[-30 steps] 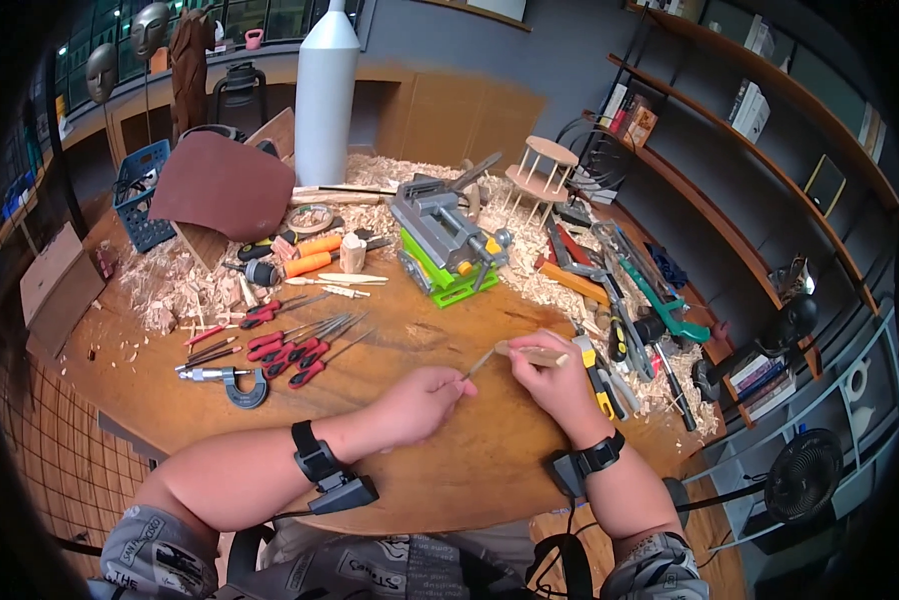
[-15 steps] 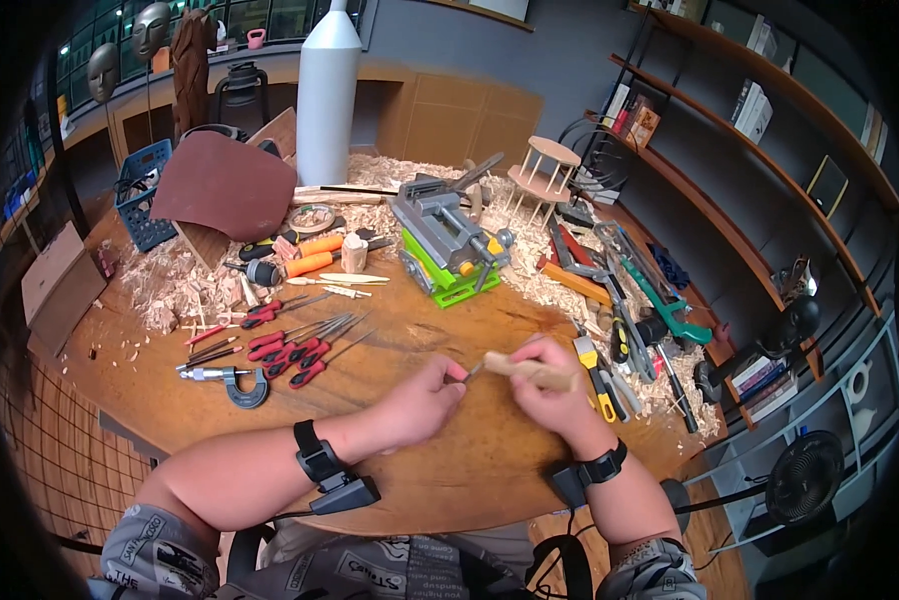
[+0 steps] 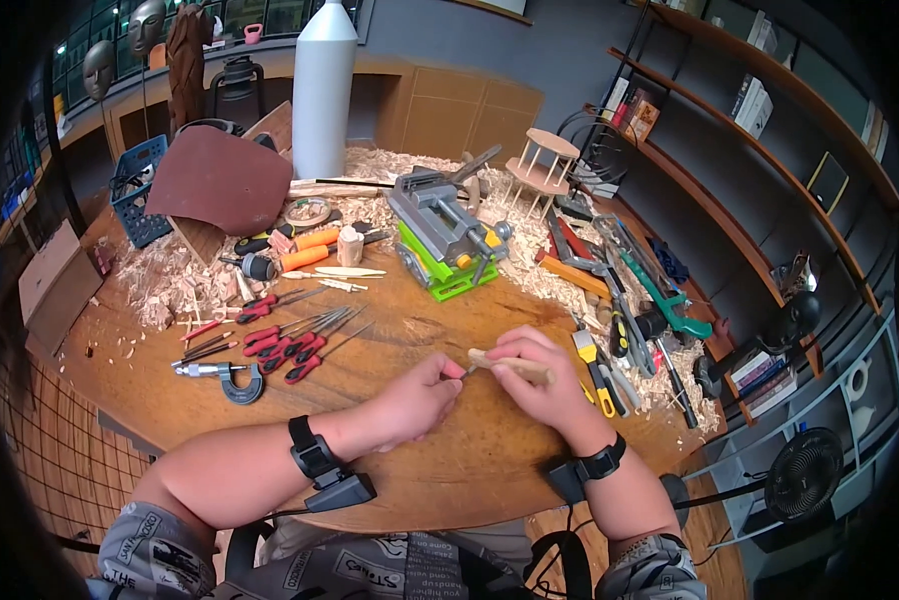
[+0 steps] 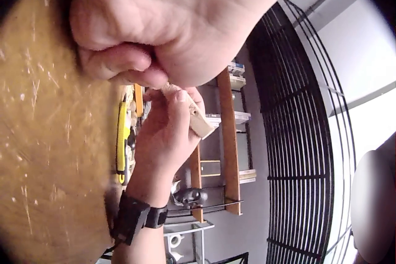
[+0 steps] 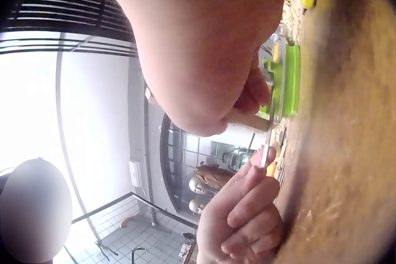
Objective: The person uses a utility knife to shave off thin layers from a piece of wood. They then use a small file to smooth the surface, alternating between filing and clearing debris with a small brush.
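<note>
In my right hand I grip a small pale piece of wood, its rounded end pointing toward the left hand. A small hole shows near the far end of the wood in the left wrist view. My left hand pinches a thin, flat, greyish strip between thumb and fingers. In the right wrist view the strip crosses the end of the wood. Both hands are close together over the front middle of the table; curled fingers hide part of the wood and the strip's lower end.
Red-handled files and a micrometer lie to the left. A grey vise on a green base stands ahead. Cutters and a green-handled saw lie right, among wood shavings. A tall grey bottle shape stands behind.
My right hand has shifted left with the wood, whose angle has changed, so its end is nearer my left fingers. Less of the strip shows now. The left hand has barely moved.
</note>
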A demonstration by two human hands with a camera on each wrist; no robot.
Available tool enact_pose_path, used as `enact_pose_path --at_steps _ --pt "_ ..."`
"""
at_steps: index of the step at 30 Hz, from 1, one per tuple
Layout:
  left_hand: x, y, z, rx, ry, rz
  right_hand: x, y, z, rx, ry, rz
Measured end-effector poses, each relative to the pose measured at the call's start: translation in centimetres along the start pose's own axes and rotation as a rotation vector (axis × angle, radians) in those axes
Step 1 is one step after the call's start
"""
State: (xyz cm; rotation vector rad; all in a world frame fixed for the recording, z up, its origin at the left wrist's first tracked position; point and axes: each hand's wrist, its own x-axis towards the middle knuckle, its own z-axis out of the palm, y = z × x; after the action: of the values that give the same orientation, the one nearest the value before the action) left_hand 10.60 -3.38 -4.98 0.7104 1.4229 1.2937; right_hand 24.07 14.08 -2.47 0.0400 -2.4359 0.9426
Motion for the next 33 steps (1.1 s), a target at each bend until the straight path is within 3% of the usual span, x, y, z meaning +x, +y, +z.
enact_pose_path --at_steps 8,10,13,16,21,24,29,31,32,33 --pt "1.0 -1.9 0.4 0.07 -0.047 0.126 0.0 -0.7 -1.2 0.032 -0.009 0.005" --pt "0.8 -1.3 0.3 0.077 -0.038 0.137 -0.3 -0.8 -1.0 -0.007 0.06 -0.021" --pt "-0.1 0.1 0.1 0.036 -0.005 0.02 -0.5 -0.3 -0.9 0.001 0.135 -0.072" --pt "0.1 -0.2 0.0 -0.03 -0.048 0.019 -0.5 -0.1 -0.1 -0.024 -0.005 -0.134" --pt "0.3 0.1 -0.6 -0.147 -0.03 0.028 -0.3 2.1 -1.7 -0.197 0.004 -0.103" --pt "-0.2 0.7 -0.2 -0.114 -0.001 0.015 -0.3 0.8 -1.4 -0.099 0.193 -0.078" --pt "0.3 -0.3 -0.2 -0.134 0.0 0.088 -0.5 0.0 -0.2 -0.089 0.064 0.013" --pt "0.2 0.4 -0.3 -0.147 0.012 0.14 -0.7 0.7 -0.8 -0.162 -0.092 0.079" --pt "-0.1 1.0 -0.4 -0.17 0.028 0.13 -0.7 0.9 -0.9 -0.166 -0.083 0.071" --pt "-0.2 1.4 -0.4 -0.197 0.044 0.118 -0.8 1.0 -0.8 -0.11 0.051 0.021"
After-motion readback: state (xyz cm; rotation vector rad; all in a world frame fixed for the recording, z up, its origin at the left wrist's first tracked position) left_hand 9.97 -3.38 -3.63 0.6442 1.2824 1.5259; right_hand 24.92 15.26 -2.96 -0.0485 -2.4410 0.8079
